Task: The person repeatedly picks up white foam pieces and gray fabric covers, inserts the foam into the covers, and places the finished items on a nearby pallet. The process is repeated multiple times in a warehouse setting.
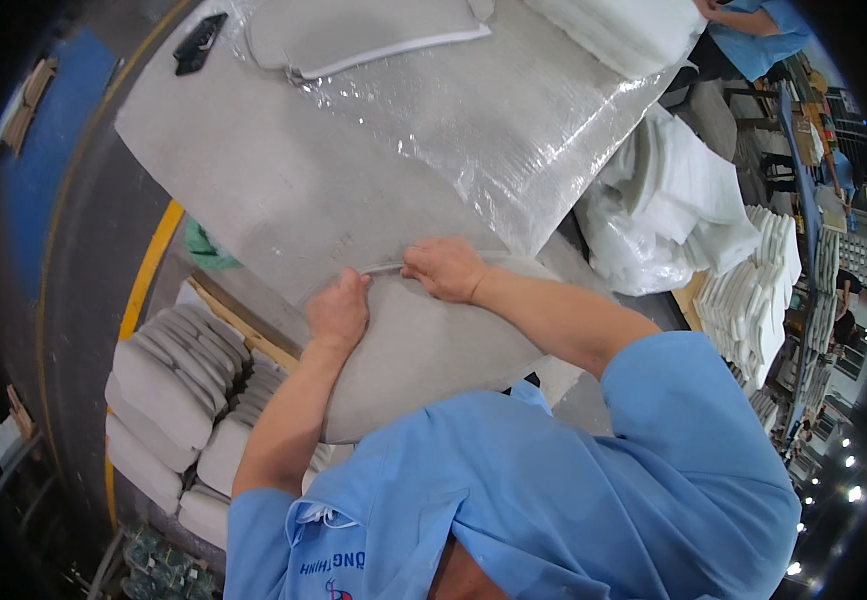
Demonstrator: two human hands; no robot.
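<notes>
While the left hand and right hand pinch its edge, the curved grey fabric panel seems pliable, best held there.

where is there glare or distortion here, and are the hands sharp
Head view: glare streaks the clear plastic sheet, and lights burn out white at lower right. Head view: the corners go black and the yellow floor line bows. Head view: left hand and right hand look reasonably sharp.

Clear plastic on grey table
</notes>
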